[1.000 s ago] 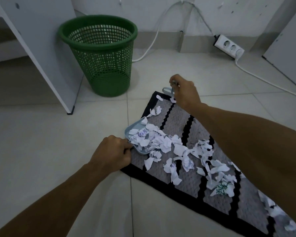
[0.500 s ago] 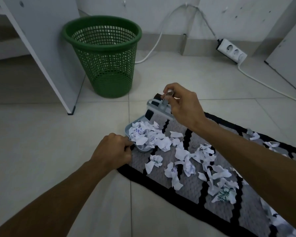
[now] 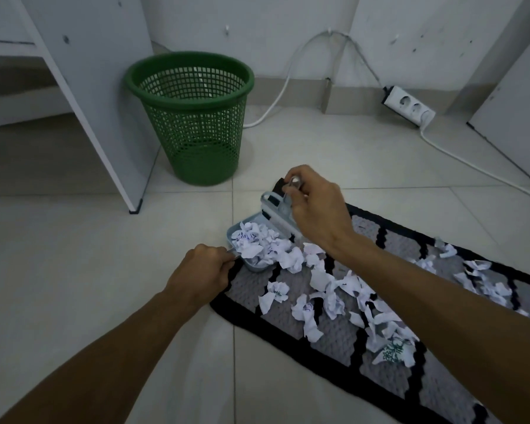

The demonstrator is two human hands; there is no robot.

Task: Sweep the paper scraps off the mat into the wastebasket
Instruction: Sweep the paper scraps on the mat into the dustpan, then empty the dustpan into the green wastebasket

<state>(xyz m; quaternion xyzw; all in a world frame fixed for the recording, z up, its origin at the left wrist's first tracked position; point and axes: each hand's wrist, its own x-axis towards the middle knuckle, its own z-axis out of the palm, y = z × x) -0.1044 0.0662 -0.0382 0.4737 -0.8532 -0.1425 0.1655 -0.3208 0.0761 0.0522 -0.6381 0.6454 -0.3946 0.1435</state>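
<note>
Pinched by the grip of the right hand (image 3: 317, 209), the pale-blue plastic brush (image 3: 276, 207) has been drawn up to the pale-blue plastic dustpan (image 3: 254, 267) clasped by the left hand (image 3: 201, 272). Crumpled white paper scraps (image 3: 251, 243) are heaped inside, so emptying is judged due.

Corner of a lived-in room, most likely a home or a small office. Pale floor tiles (image 3: 74, 270) across the frame; scuffed white wall (image 3: 288, 19) and grey skirting (image 3: 355, 97) along the top. Green plastic mesh wastebasket (image 3: 193, 130) at upper centre, beside the white side panel (image 3: 104, 102) of a desk or shelf unit at upper left. White power strip (image 3: 409, 107) on the floor at upper right, cords trailing. Grey-and-black knitted mat (image 3: 328, 341) at lower right.
</note>
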